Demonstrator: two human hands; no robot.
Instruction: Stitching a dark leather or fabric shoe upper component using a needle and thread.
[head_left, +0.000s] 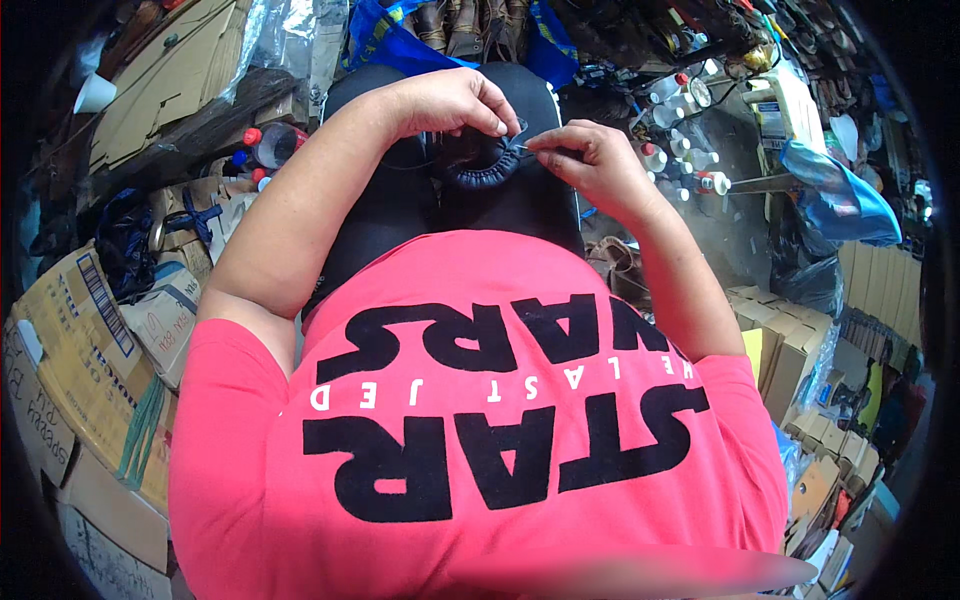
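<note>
A dark shoe upper [485, 172] with a ridged, gathered curved edge rests on my lap between my thighs. My left hand [462, 104] reaches over from the left, thumb and forefinger pinched at the raised edge of the upper. From the right, my right hand [600, 165] pinches a thin, pale needle-like piece [522, 147] close to the same edge. A fine thread [405, 167] appears to run out left of the upper, below my left wrist. The inside of the upper is in shadow, partly hidden by my left hand.
Beyond my knees a blue bag [385, 35] holds several brown leather shoes [465, 30]. Plastic bottles [690, 140] stand at the right, another bottle [277, 145] lies left. Cardboard boxes [85, 330] crowd the left side, with stacked cartons [785, 340] at the right.
</note>
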